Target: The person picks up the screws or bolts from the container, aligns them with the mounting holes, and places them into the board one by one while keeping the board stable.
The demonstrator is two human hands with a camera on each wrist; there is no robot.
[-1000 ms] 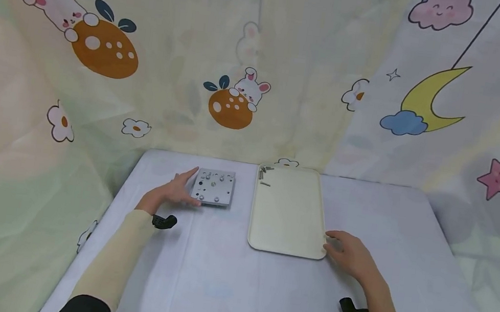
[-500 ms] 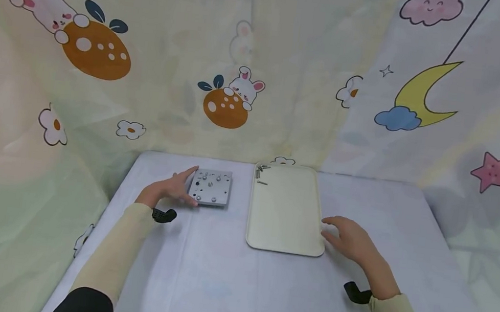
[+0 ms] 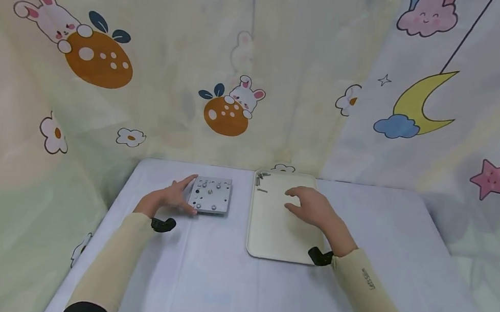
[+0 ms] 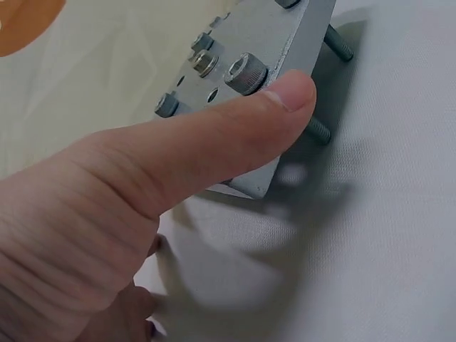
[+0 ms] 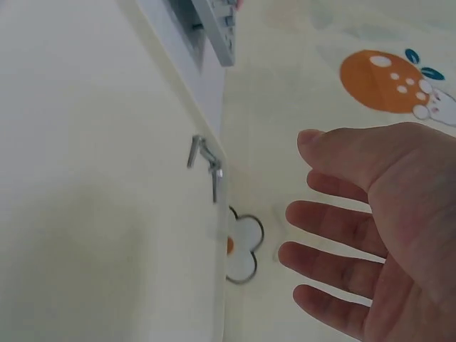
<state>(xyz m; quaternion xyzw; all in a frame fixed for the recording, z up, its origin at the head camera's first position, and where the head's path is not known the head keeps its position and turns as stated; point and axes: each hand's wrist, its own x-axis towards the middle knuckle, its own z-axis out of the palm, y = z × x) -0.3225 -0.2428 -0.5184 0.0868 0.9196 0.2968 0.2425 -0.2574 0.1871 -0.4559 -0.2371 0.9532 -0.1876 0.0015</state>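
A silver metal plate [image 3: 210,195] with holes and socket-head screws [image 4: 246,73] stands on the left of the table, raised off the cloth. Threaded screw ends [image 4: 340,44] stick out beneath it in the left wrist view. My left hand [image 3: 172,196] holds the plate at its left side, thumb on the near edge and a finger at the far corner. Over the cream tray [image 3: 268,240] hovers my right hand [image 3: 315,207], fingers spread and slightly bent, holding nothing. Several loose screws [image 5: 206,153] lie in the tray's far left corner, apart from the right fingertips.
A white cloth [image 3: 216,286] covers the table. Behind it hangs a printed curtain [image 3: 302,105] with rabbits, a moon and a star, reaching the table's back edge. A strip of table separates the plate from the tray.
My right hand has moved from beside the tray's right edge, left and forward, to above the tray. The left hand and plate have stayed put; the head view has shifted slightly.
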